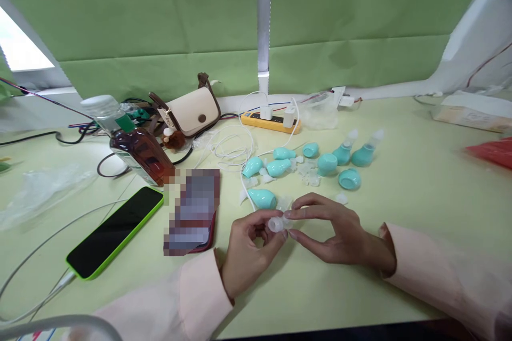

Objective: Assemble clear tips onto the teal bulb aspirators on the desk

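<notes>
Between both hands, a small translucent plastic nozzle piece (pixel 276 224) is held a little above the table. My left hand (pixel 252 248) pinches it between thumb and forefinger. My right hand (pixel 334 232) grips its right end with thumb and fingertips, partly hiding it. Just behind the hands lies a teal rubber bulb (pixel 262 199). Farther back are several more teal pieces, among them a cup-like one (pixel 349 179) and two upright bulbs with clear tips, one of them the rightmost bulb (pixel 363 154). Small clear plastic bits (pixel 310 173) lie among them.
To the left are a green-cased phone (pixel 116 232) on a cable, a second phone (pixel 198 210) with a blurred screen, and a bottle of brown liquid (pixel 140 149). A cream handbag (pixel 194 112) and a yellow power strip (pixel 272 122) stand at the back. A red packet (pixel 492 155) lies right.
</notes>
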The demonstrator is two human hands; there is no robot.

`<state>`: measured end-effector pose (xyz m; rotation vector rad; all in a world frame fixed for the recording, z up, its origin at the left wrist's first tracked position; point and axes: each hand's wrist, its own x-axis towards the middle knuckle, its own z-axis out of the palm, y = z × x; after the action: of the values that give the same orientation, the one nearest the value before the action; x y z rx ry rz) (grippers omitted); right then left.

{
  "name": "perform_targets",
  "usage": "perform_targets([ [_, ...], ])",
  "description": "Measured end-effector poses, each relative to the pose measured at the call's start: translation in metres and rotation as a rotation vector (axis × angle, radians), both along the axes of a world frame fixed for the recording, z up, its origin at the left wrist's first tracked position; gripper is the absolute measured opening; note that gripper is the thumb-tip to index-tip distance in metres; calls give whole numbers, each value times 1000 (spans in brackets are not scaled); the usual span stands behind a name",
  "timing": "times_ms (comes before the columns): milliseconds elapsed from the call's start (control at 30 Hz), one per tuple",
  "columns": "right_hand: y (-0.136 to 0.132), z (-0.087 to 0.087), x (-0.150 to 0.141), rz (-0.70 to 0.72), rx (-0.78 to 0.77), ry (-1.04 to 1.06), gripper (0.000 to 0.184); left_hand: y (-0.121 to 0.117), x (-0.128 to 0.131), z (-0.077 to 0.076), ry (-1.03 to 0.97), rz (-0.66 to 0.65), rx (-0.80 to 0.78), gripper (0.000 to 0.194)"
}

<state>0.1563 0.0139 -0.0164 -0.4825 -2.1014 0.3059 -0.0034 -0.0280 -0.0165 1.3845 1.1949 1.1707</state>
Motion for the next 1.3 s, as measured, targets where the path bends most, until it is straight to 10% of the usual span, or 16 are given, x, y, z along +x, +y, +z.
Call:
perform_targets([
  [300, -5, -5, -2, 16, -122, 28, 35, 0, -1, -3, -23, 32, -29, 23],
  [600, 6, -6, -3, 153, -786, 218, 21, 1, 0, -1, -154, -46, 56, 17],
  [1300, 10, -5, -2, 368, -1253, 155, 23, -3, 1, -1, 155, -11, 164, 15],
])
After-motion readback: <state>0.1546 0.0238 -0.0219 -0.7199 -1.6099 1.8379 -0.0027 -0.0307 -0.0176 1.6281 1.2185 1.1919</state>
